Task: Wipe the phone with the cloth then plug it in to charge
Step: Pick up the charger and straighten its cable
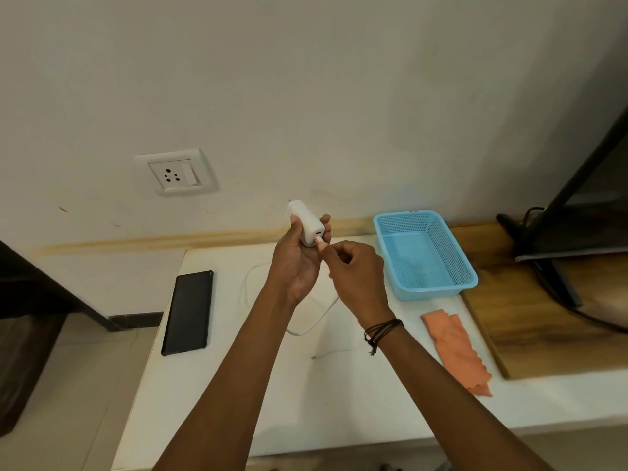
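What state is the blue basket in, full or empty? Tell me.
Empty. The blue basket sits upright on the white table, and its bare perforated floor shows with nothing inside.

Glossy black phone [188, 312], matt orange cloth [457, 348], perforated blue plastic basket [438, 287], wood-grain top [543, 321].

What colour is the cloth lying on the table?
The cloth is orange, seen best in the head view, lying right of the hands.

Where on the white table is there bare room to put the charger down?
Free: the near half of the white table, below the phone, and the strip between cable and orange cloth. Crowded: around the blue basket.
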